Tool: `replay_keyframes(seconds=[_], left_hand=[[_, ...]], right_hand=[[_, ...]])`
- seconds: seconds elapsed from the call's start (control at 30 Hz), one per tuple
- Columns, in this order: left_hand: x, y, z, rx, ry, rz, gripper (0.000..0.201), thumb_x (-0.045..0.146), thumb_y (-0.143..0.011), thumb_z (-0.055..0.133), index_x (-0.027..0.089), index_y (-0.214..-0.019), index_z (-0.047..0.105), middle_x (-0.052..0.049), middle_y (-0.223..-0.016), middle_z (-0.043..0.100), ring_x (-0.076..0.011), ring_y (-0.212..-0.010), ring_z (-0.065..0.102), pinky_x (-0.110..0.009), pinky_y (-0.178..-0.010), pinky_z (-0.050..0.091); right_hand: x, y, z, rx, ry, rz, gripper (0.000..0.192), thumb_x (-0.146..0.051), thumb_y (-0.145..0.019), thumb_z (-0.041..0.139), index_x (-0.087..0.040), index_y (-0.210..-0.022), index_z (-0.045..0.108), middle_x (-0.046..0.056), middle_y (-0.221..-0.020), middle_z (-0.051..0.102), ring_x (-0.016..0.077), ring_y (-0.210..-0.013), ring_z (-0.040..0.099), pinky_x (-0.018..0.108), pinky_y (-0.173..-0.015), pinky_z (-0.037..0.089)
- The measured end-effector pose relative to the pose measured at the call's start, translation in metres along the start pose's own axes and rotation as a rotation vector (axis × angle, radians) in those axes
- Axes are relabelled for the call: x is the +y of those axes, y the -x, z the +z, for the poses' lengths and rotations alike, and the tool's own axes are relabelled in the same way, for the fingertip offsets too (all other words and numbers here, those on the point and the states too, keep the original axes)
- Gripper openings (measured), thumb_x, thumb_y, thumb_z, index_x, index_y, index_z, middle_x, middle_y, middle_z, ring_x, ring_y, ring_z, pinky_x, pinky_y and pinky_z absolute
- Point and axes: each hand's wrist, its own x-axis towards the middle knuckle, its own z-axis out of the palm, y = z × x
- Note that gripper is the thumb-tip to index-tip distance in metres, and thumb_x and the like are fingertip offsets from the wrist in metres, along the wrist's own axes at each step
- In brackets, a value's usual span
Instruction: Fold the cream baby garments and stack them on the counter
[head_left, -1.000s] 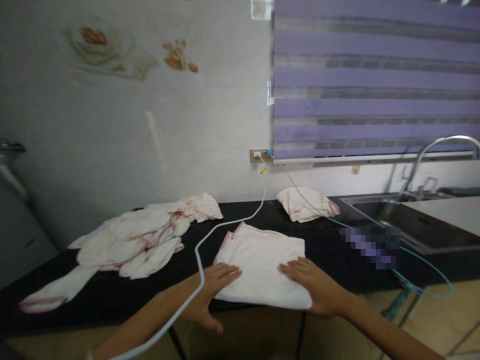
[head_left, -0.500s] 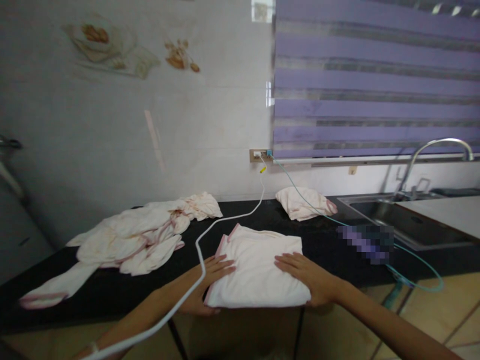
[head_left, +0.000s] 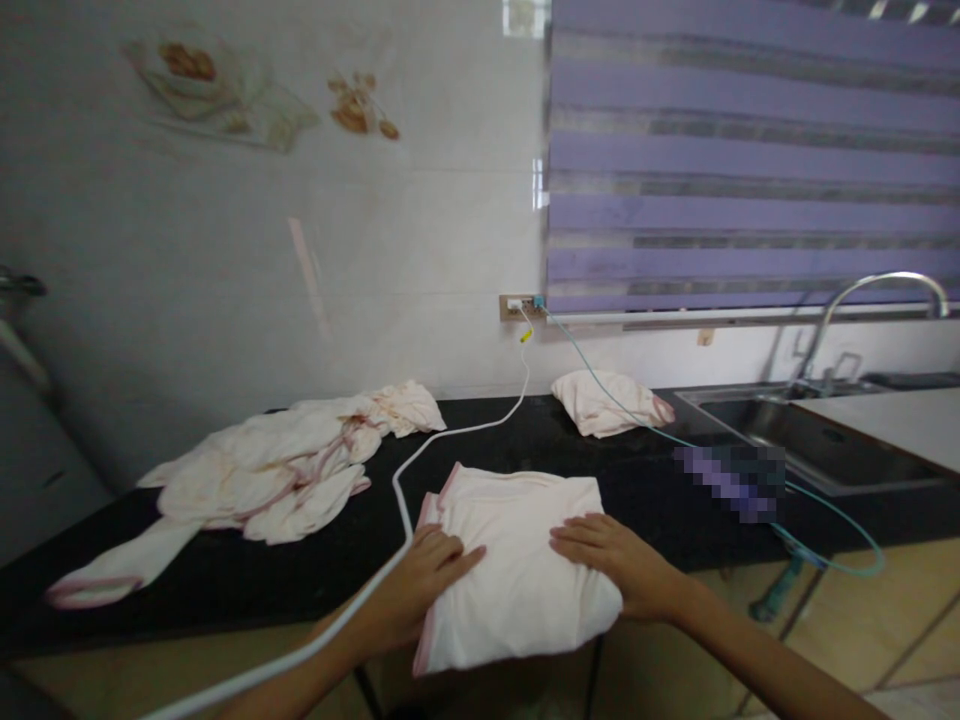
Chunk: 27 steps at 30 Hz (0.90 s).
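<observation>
The left hand (head_left: 429, 580) has a partly curled grip on the left side of the folded cloth (head_left: 525, 565), at the near edge of the desk (head_left: 292, 585); the right hand (head_left: 622, 565), half-curled, clasps its right side. Even pressure should keep the folds together.

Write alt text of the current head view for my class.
A person's left hand and right hand hold a folded white cloth at the edge of a black counter. Crumpled white fabric lies left, a white bundle behind, a steel sink right.
</observation>
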Motion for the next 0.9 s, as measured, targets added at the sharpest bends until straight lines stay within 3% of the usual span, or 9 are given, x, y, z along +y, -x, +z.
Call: replay_keyframes(seconds=[0.1,0.2,0.27,0.37,0.53,0.63,0.77,0.9], left_hand=[[-0.005,-0.005,0.008,0.007,-0.021,0.033,0.061,0.033,-0.091,0.061,0.031,-0.151,0.051,-0.016,-0.131,0.064,-0.0339,-0.124,0.057,-0.059,-0.117,0.035],[-0.018,-0.002,0.021,0.012,0.042,0.074,0.062,0.04,-0.095,0.059,0.033,-0.155,0.045,-0.013,-0.157,0.049,-0.0342,-0.146,0.043,-0.059,-0.124,0.029],[-0.026,0.0,0.028,0.014,0.105,0.103,0.064,0.041,-0.096,0.057,0.033,-0.157,0.042,-0.01,-0.162,0.044,-0.0309,-0.151,0.039,-0.055,-0.124,0.032],[-0.029,-0.001,0.031,0.045,0.173,0.109,0.059,0.043,-0.096,0.053,0.028,-0.153,0.048,-0.01,-0.157,0.052,-0.0281,-0.147,0.045,-0.05,-0.122,0.038],[-0.024,-0.013,0.021,0.038,0.17,0.069,0.059,0.049,-0.091,0.061,0.022,-0.144,0.06,-0.013,-0.143,0.065,-0.0318,-0.134,0.06,-0.047,-0.117,0.046],[-0.024,-0.015,0.019,0.123,0.143,0.106,0.055,0.045,-0.092,0.063,0.019,-0.14,0.063,-0.016,-0.135,0.07,-0.0303,-0.126,0.066,-0.042,-0.111,0.051],[-0.026,-0.01,0.025,0.207,0.16,0.186,0.055,0.038,-0.093,0.066,0.026,-0.146,0.058,-0.01,-0.139,0.068,-0.0256,-0.13,0.064,-0.035,-0.113,0.049],[-0.024,-0.003,0.027,0.217,0.203,0.168,0.063,0.036,-0.09,0.071,0.032,-0.151,0.053,-0.007,-0.145,0.065,-0.0263,-0.134,0.06,-0.036,-0.115,0.046]], right_hand=[[-0.003,-0.003,0.002,0.004,0.03,0.021,0.079,-0.037,-0.087,0.063,-0.029,-0.161,0.039,0.01,-0.161,0.046,0.0323,-0.146,0.044,0.053,-0.123,0.028],[-0.005,-0.004,0.003,0.015,0.043,0.026,0.079,-0.035,-0.085,0.063,-0.028,-0.16,0.04,0.01,-0.16,0.047,0.0325,-0.146,0.044,0.053,-0.121,0.029],[-0.005,-0.004,0.004,0.029,0.045,0.025,0.078,-0.034,-0.084,0.064,-0.028,-0.159,0.043,0.01,-0.159,0.049,0.0326,-0.145,0.045,0.053,-0.12,0.031],[-0.004,-0.006,0.006,0.069,0.03,0.012,0.075,-0.035,-0.082,0.065,-0.026,-0.154,0.05,0.011,-0.154,0.054,0.0324,-0.141,0.05,0.051,-0.118,0.035],[-0.006,-0.017,0.012,0.144,0.0,-0.001,0.059,-0.039,-0.078,0.067,-0.022,-0.135,0.066,0.012,-0.138,0.067,0.0304,-0.127,0.061,0.043,-0.108,0.045],[-0.009,-0.024,0.015,0.194,0.008,0.002,0.043,-0.033,-0.081,0.064,-0.02,-0.122,0.071,0.013,-0.123,0.074,0.027,-0.114,0.067,0.038,-0.101,0.049],[-0.012,-0.031,0.017,0.247,0.006,0.041,0.025,-0.03,-0.086,0.061,-0.02,-0.105,0.073,0.01,-0.104,0.077,0.0235,-0.099,0.07,0.033,-0.09,0.05],[-0.012,-0.034,0.015,0.228,-0.026,0.073,0.018,-0.027,-0.085,0.062,-0.021,-0.098,0.073,0.006,-0.093,0.076,0.0218,-0.09,0.07,0.03,-0.083,0.048]])
